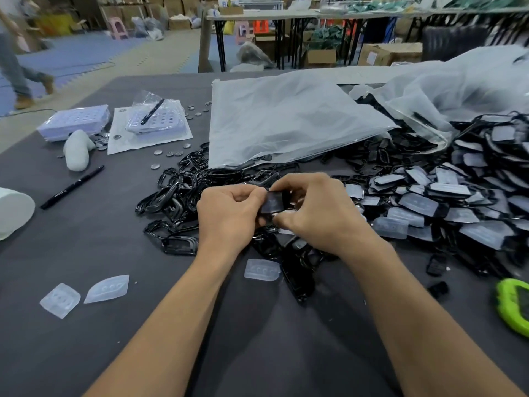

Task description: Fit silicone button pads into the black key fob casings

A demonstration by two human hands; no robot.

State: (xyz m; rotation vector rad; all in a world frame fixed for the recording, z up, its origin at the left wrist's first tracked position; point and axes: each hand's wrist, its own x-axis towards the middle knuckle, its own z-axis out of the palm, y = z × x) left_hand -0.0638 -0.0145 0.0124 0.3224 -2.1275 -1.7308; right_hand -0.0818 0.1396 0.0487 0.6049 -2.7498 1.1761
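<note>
left hand: fingers curled, pinching the left end of a black casing
right hand: curled round the other end, thumb underneath
casing: held up between both hands, above the heap of empty casings on the table
loose pads: one clear pad just below the hands, two other pads off left

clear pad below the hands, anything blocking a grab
Nothing visible covers the clear pad; it lies open on the table with a black casing beside its right edge. The left hand and right hand both grip a second casing.
</note>
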